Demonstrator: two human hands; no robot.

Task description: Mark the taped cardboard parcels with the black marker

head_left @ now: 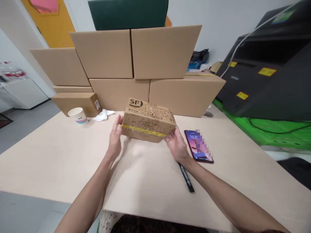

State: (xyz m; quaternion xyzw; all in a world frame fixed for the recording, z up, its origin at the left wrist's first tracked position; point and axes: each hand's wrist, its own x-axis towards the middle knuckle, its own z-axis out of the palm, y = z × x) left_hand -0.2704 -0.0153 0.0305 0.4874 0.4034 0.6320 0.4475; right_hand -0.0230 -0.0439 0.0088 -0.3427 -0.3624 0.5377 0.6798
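Observation:
Between my two hands a small brown cardboard box [148, 119] is held, tilted, with its right end lower. It has "SF" printed on top, dark specks and a yellow strip along the near side. My left hand [115, 137] grips its left end and my right hand [178, 144] its lower right corner; some fingertips are hidden behind the box. Below my right wrist lies a black pen-like tool [186, 178], its far end covered by the hand. A phone [198, 146] with a lit screen rests just right of that hand.
Several large cardboard boxes [111, 55] are stacked along the back, with a dark green box [128, 14] on top. A paper cup [77, 115] and crumpled tissue [104, 115] sit at the left. A black printer [267, 74] stands on a green surface [279, 137] at the right.

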